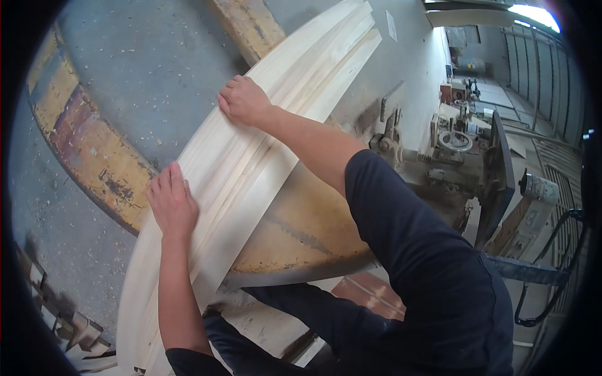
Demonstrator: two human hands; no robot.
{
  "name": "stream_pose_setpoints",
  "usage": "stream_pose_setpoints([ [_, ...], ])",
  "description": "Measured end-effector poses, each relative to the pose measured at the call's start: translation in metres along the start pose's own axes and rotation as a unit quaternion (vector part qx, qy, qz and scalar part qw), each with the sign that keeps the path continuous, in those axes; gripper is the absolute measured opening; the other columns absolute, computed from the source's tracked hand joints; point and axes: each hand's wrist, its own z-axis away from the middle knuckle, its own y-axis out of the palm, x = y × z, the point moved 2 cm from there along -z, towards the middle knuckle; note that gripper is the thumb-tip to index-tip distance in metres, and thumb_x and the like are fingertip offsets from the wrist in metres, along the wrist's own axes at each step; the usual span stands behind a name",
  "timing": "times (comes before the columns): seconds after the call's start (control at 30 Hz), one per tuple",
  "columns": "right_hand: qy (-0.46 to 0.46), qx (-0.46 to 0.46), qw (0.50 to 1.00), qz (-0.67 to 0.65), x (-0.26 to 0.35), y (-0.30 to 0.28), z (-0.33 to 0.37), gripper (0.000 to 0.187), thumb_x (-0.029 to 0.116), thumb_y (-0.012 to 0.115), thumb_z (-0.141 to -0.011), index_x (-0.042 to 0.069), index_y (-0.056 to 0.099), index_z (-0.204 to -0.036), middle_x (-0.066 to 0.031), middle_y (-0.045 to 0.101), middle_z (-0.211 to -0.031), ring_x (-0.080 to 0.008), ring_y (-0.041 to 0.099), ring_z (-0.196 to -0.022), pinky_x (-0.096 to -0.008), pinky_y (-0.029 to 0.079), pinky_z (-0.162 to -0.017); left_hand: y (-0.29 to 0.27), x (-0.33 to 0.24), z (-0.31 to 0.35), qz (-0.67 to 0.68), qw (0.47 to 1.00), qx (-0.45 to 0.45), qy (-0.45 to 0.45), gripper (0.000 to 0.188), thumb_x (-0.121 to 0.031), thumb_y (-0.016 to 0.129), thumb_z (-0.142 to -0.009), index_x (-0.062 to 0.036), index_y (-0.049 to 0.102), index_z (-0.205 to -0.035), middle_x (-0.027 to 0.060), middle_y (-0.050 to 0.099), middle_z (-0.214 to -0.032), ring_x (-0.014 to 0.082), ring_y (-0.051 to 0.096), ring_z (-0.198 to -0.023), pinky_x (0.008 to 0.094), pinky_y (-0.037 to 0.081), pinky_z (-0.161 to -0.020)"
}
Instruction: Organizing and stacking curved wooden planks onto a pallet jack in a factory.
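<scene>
From the head camera, the left hand (170, 203) lies flat on a stack of long pale wooden boards (251, 160), fingers straight and close together, pointing up along the grain, with the outer fingers reaching the stack's left edge. The right hand (243, 100) sits farther up the same stack, fingers curled together and pressed down at that same left edge, knuckles raised. The boards run slantwise from the lower left to the upper right, bowed by the lens, well past both sets of fingers at either end. Left of the fingers lies the grey floor (144, 69), speckled with wood chips and crossed by a worn yellow painted stripe (100, 169); that side is open. Right of the fingers the boards' other edge overhangs a yellowish machine table (301, 232). Beyond it stands a woodworking machine with a handwheel (455, 141), crowding the right side.
</scene>
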Motion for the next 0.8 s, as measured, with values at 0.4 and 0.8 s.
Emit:
stream_pose_setpoints([
  [0.4,0.024,-0.014,1.000,-0.012,-0.002,0.000,0.044,0.028,0.023,0.055,-0.095,0.006,0.066,-0.076,-0.0107,0.064,-0.080,-0.0299,0.059,-0.086,-0.0421,0.048,-0.084,0.000,-0.009,0.007,0.024,0.999,0.025,0.037,0.051,-0.004,0.062,-0.083,0.0021,0.054,-0.134,0.0145,0.059,-0.124,0.0334,0.052,-0.112,0.0471,0.037,-0.100],
  [0.8,0.093,0.298,0.950,0.021,-0.051,0.011,0.042,0.031,0.026,0.049,-0.099,0.004,0.068,-0.091,-0.0192,0.067,-0.085,-0.0367,0.064,-0.085,-0.0523,0.048,-0.074,0.001,-0.014,0.008,0.221,0.964,0.137,-0.056,0.053,0.000,0.056,-0.084,0.0014,0.049,-0.136,0.0262,0.053,-0.134,0.0421,0.048,-0.129,0.0539,0.033,-0.114],
])
